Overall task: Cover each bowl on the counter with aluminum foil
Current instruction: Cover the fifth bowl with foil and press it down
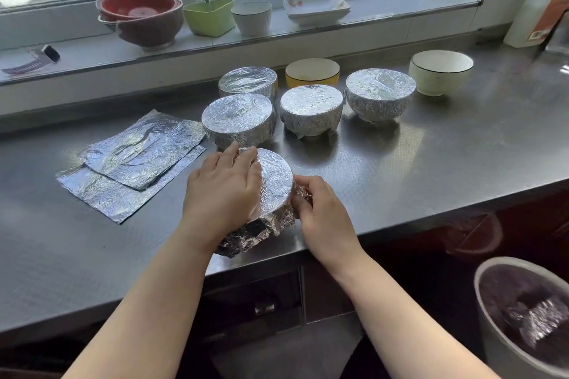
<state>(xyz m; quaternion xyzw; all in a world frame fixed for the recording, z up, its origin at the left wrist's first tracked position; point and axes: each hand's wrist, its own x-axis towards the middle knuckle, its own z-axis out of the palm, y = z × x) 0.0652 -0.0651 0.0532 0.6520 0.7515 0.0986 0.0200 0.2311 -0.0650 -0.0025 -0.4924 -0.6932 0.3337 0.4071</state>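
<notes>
A foil-covered bowl [275, 181] stands near the counter's front edge, its foil skirt crumpled loosely below the rim. My left hand [223, 191] lies flat over its top and left side. My right hand [320, 209] pinches the foil at the bowl's right side. Behind it stand several bowls wrapped in foil, the nearest one [238, 120] just beyond my left fingers. A yellow bowl [312, 72] and a white bowl with a dark rim [440, 71] stand uncovered at the back. Two flat foil sheets [135, 163] lie overlapped to the left.
The steel counter [431, 157] ends just below the near bowl. On the windowsill sit stacked red bowls [141, 15], a green container [211, 15], a white cup [252, 17] and a square white dish [317, 8]. A bin [523, 317] holding crumpled foil stands at lower right.
</notes>
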